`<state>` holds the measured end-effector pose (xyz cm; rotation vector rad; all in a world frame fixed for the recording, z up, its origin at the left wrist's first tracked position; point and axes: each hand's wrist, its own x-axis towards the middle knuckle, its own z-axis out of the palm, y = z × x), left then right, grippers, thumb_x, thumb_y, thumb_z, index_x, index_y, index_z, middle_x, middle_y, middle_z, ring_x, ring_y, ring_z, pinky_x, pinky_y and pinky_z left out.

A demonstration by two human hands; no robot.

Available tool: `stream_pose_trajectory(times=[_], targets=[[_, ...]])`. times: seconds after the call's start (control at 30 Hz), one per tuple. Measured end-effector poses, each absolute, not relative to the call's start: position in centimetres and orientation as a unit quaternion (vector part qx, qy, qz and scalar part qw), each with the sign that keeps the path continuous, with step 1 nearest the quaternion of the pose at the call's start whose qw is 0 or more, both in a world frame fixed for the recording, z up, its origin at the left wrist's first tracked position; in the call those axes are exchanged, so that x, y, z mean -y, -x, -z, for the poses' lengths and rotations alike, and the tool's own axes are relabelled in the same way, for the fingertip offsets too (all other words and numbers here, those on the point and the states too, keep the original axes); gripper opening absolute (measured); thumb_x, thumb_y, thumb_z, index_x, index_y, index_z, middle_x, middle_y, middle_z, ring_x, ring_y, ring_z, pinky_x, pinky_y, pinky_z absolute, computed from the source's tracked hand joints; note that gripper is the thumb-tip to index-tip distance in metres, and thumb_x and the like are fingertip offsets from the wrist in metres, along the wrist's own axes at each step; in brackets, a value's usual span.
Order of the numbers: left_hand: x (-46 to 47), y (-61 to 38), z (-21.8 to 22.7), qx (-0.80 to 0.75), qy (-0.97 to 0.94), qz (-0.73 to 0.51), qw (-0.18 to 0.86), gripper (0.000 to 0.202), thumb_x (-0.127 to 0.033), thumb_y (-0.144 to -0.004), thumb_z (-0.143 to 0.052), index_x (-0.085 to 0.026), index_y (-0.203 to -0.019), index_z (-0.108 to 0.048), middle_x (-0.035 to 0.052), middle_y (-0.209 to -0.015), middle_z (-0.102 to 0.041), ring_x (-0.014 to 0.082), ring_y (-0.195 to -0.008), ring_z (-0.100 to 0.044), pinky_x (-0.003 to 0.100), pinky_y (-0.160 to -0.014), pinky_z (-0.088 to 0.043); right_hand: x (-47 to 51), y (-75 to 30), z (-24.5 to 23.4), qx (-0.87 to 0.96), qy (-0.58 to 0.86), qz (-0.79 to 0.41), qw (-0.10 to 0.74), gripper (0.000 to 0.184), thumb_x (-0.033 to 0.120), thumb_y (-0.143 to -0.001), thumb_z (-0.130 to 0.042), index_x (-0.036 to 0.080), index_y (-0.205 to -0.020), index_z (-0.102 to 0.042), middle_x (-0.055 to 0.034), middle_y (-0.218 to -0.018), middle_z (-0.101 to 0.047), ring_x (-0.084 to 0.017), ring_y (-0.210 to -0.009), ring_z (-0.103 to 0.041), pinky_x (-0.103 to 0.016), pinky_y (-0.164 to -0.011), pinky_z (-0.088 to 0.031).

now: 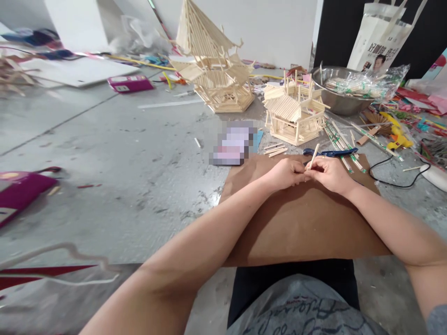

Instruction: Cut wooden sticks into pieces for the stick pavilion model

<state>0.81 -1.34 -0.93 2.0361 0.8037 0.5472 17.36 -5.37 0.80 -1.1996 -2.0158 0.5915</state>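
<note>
My right hand (328, 173) pinches a short pale wooden stick (314, 156), like a cut piece of chopstick, which points up at a slant. Pressed against it at the stick's lower end, my left hand (288, 173) is closed in a pinch; what lies between its fingertips is hidden. Both hands are over the far part of a brown board (307, 228). Just beyond them lies a dark blue-handled tool (337, 152), partly covered. Several loose cut sticks (277, 150) are beside my left hand. Behind stands a small six-sided stick model (296, 116), partly roofed.
A taller stick pagoda (223, 83) stands further back. A phone (233, 144) lies left of the board. At right are wrapped chopsticks (344, 144), a metal bowl (342, 102), a yellow glue gun (396, 132) and a black cable (387, 186). Purple packs (129, 83) lie at left.
</note>
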Motion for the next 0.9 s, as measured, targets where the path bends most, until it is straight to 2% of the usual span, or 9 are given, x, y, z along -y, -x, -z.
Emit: stream_pose_trajectory(times=[0.2,0.37,0.43,0.5,0.6,0.7,0.8,0.9], targets=[[1.5,-0.9,0.4,-0.255,-0.808,-0.276,0.454,0.027,-0.035,-0.077,-0.053,-0.012,-0.077,-0.069,0.0055,-0.075,-0.067,0.0113,-0.070,-0.058,0.020,-0.066,-0.044,5.5,-17.3,-1.0,0.672,0.494,-0.361,0.417,0.026,0.042,-0.068,-0.062,0.016,-0.066,-0.059,-0.0025,-0.068,-0.061,-0.010,-0.051,-0.052,-0.025,-0.048,-0.043],[2.2,-1.3,0.0,-0.317,-0.798,-0.273,0.433,0.026,-0.032,-0.078,-0.051,-0.012,-0.073,-0.067,0.0030,-0.068,-0.065,0.0102,-0.063,-0.056,0.019,-0.061,-0.041,5.2,-17.5,-1.4,0.673,0.504,-0.367,0.399,0.035,0.051,-0.068,-0.059,0.017,-0.071,-0.058,-0.0019,-0.067,-0.060,-0.010,-0.050,-0.051,-0.025,-0.048,-0.042],[2.3,-1.3,-0.2,-0.341,-0.793,-0.282,0.419,0.028,-0.032,-0.078,-0.050,-0.012,-0.069,-0.066,0.0009,-0.062,-0.061,0.0085,-0.058,-0.051,0.019,-0.056,-0.038,4.9,-18.3,-1.8,0.711,0.524,-0.299,0.361,0.036,0.053,-0.073,-0.054,0.017,-0.077,-0.057,-0.0033,-0.072,-0.061,-0.012,-0.057,-0.054,-0.026,-0.054,-0.043],[2.3,-1.2,-0.4,-0.362,-0.780,-0.298,0.415,0.029,-0.033,-0.078,-0.049,-0.011,-0.066,-0.064,-0.0006,-0.058,-0.058,0.0070,-0.053,-0.046,0.018,-0.054,-0.035,4.7,-19.4,-2.2,0.744,0.573,-0.177,0.294,0.038,0.055,-0.074,-0.051,0.018,-0.081,-0.056,-0.0060,-0.080,-0.063,-0.015,-0.065,-0.056,-0.029,-0.060,-0.043],[2.0,-1.0,-0.6,-0.381,-0.751,-0.318,0.436,0.029,-0.034,-0.077,-0.049,-0.012,-0.065,-0.063,-0.0012,-0.056,-0.055,0.0062,-0.051,-0.044,0.018,-0.052,-0.035,4.5,-21.0,-2.4,0.742,0.659,-0.020,0.120,0.043,0.060,-0.070,-0.054,0.018,-0.078,-0.056,-0.0104,-0.080,-0.062,-0.023,-0.071,-0.058,-0.034,-0.061,-0.041],[1.8,-0.9,-0.6,-0.386,-0.731,-0.326,0.459,0.028,-0.035,-0.076,-0.049,-0.012,-0.064,-0.061,-0.0006,-0.056,-0.055,0.0068,-0.051,-0.045,0.019,-0.052,-0.036,4.6,-21.6,-2.2,0.738,0.675,0.020,-0.014,0.042,0.058,-0.070,-0.054,0.018,-0.079,-0.056,-0.0128,-0.079,-0.064,-0.026,-0.070,-0.060,-0.035,-0.058,-0.040],[1.6,-0.8,-0.5,-0.389,-0.743,-0.330,0.434,0.028,-0.034,-0.076,-0.049,-0.012,-0.063,-0.061,-0.0012,-0.056,-0.054,0.0067,-0.052,-0.044,0.019,-0.054,-0.036,4.6,-21.6,-1.8,0.752,0.657,0.036,-0.040,0.032,0.050,-0.074,-0.053,0.019,-0.081,-0.057,-0.0110,-0.080,-0.065,-0.025,-0.071,-0.060,-0.033,-0.055,-0.038],[1.4,-0.7,-0.5,-0.384,-0.758,-0.342,0.402,0.030,-0.034,-0.078,-0.047,-0.012,-0.062,-0.060,-0.0014,-0.057,-0.055,0.0068,-0.054,-0.044,0.020,-0.056,-0.036,4.3,-21.6,-1.8,0.755,0.654,0.042,-0.022,0.023,0.044,-0.073,-0.055,0.021,-0.073,-0.059,-0.0074,-0.073,-0.065,-0.022,-0.067,-0.060,-0.030,-0.052,-0.035]])
